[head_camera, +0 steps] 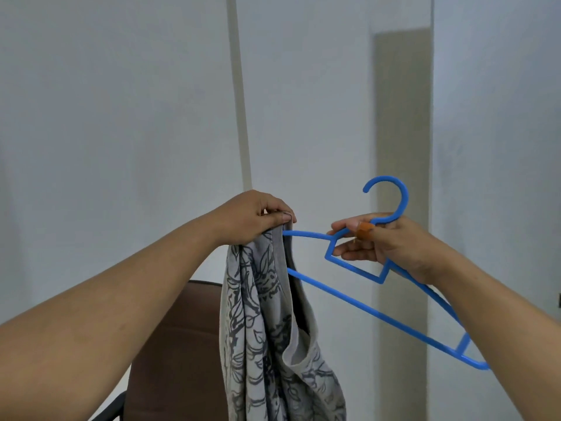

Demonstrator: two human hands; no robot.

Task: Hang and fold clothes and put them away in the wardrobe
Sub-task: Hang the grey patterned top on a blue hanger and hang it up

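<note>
While the blue plastic hanger (361,305) is up in mid-air in front of a plain pale wall (121,101), its long axis isn't level at all. It runs on a diagonal, with the left shoulder end high up near the middle of the view and the right end dropping down toward the lower right. The hook points up, with its open end curling over to the left. The left tip of the hanger disappears into the garment (273,329), so that end is inside the fabric.

The garment is a light grey piece with a dark leafy line print. It hangs straight down, long axis vertical, bunched up at the top and loose below. A curved hem or opening edge shows on its right side about halfway down. Can't tell what kind of garment it is, or whether the hanger end is in a sleeve or the neck.

The left hand (255,217) is reaching forward with the arm stretched out, knuckles up, fingers curled tight over the gathered top edge of the cloth, thumb tucked in front. It's right next to the hanger's left tip.

The right hand (391,247) comes in from the lower right, also arm extended. It pinches the hanger at the neck, just under the hook, with thumb on the near side and fingers wrapped through the little inner frame.

Behind the cloth there's the back of a brown chair (182,344), low in the view.
</note>
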